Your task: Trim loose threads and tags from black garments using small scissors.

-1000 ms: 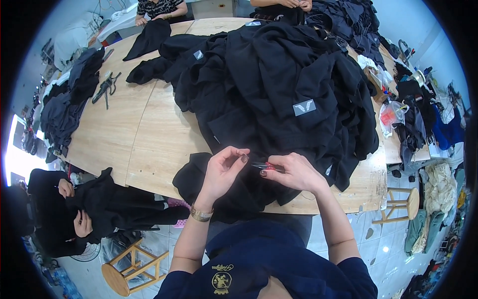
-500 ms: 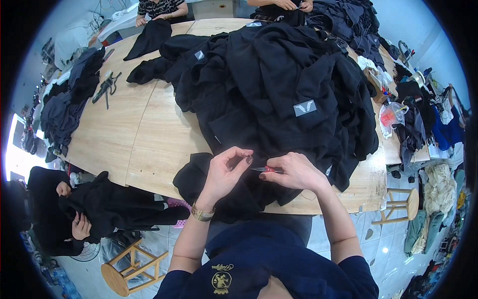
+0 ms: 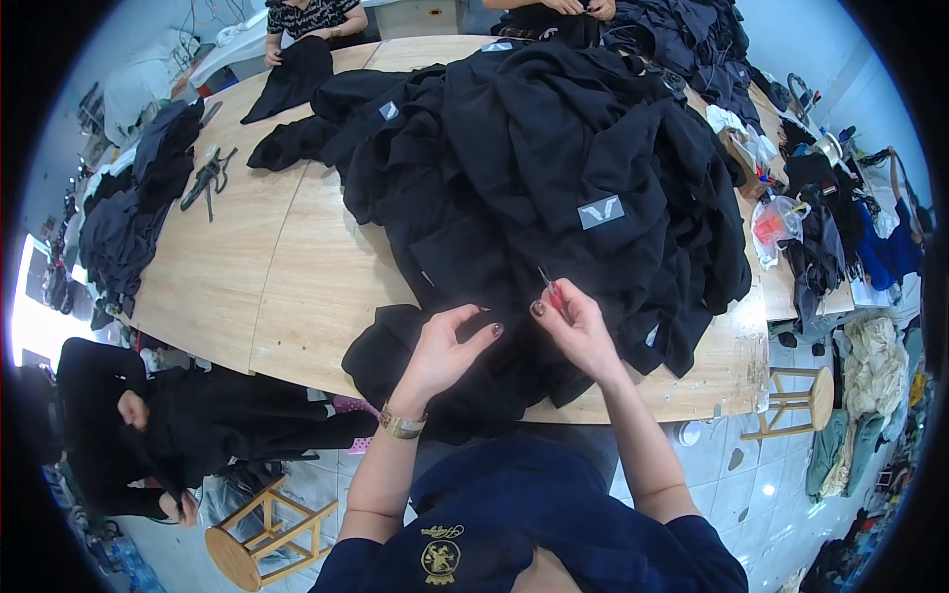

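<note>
My left hand [image 3: 447, 344] pinches a fold of a black garment [image 3: 435, 376] lying at the near edge of the wooden table [image 3: 267, 287]. My right hand [image 3: 578, 326] holds small red-handled thread snips [image 3: 550, 289], their blades pointing up and away over the cloth. Both hands rest on the dark fabric, a few centimetres apart. A gold watch sits on my left wrist.
A big heap of black garments [image 3: 554, 168] with grey labels covers the table's middle and right. Large scissors [image 3: 206, 180] lie at the left. Other people work at the far end [image 3: 311, 20] and at my left [image 3: 129, 425]. Wooden stools [image 3: 262, 529] stand on the floor.
My right hand has drawn apart from the left and tipped the snips upward; before, both hands met over the same spot of cloth.
</note>
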Tool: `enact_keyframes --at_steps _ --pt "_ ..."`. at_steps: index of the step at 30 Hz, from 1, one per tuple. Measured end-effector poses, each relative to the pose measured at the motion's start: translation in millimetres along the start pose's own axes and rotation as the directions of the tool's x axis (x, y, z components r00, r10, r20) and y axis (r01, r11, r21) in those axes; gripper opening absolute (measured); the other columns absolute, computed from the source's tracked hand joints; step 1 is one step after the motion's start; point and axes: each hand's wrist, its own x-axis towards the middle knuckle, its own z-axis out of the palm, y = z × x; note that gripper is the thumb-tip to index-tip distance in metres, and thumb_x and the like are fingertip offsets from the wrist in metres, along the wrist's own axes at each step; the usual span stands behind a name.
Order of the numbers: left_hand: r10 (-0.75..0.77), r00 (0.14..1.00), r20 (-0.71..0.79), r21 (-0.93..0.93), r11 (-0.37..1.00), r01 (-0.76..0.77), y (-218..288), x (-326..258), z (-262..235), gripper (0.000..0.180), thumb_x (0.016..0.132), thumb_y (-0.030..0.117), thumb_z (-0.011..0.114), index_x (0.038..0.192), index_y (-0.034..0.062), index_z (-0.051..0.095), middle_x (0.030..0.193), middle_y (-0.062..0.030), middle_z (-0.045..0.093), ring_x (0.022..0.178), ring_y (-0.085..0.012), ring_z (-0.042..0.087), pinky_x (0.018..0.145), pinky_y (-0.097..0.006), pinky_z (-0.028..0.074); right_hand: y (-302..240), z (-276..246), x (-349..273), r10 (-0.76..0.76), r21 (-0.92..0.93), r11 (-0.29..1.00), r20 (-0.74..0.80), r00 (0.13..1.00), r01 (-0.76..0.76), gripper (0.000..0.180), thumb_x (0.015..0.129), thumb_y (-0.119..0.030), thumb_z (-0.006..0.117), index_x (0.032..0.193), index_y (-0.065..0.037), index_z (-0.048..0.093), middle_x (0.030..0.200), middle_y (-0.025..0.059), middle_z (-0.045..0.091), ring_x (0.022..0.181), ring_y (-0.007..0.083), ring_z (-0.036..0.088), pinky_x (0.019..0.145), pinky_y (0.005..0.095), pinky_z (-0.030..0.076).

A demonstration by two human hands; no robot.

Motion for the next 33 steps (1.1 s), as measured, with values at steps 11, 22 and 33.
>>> enact_keyframes --at_steps 11,22,33 --pt "-0.05 0.998 -0.038 -0.519 0.854 0.023 3 -6 1 0.012 0.091 0.008 0.059 0.094 -0.0013 0.066 0.085 0.0036 0.063 0.076 -0.0003 0.051 0.07 -0.017 0.041 2 15 -20 -0.108 -0.376 0.921 -0.004 0.994 0.098 0.028 0.087 -0.029 0.061 0.082 -0.003 0.052 0.054 0.0116 0.047 0.05 0.0258 0.051 0.05 0.0331 0.038" --pt "-0.049 0.994 -0.098 -0.478 0.878 -0.003 4 -8 2 0.017 0.091 0.013 0.059 0.087 -0.001 0.067 0.071 0.007 0.058 0.064 0.0007 0.042 0.056 -0.017 0.033 -12 10 -21 -0.279 -0.646 0.707 0.118 0.953 0.287 0.032 0.085 -0.035 0.062 0.076 -0.006 0.051 0.057 0.0092 0.055 0.052 0.0286 0.057 0.048 0.0352 0.041" --pt "-0.047 0.996 -0.075 -0.563 0.827 -0.003 -6 -6 -1 0.014 0.093 0.009 0.057 0.089 -0.0003 0.066 0.081 0.0068 0.06 0.073 0.0014 0.048 0.067 -0.016 0.038 -5 11 -18 -0.305 -0.58 0.777 -0.009 0.952 0.243 0.029 0.086 -0.031 0.062 0.078 -0.006 0.05 0.059 0.0091 0.055 0.054 0.0274 0.057 0.048 0.0352 0.041"
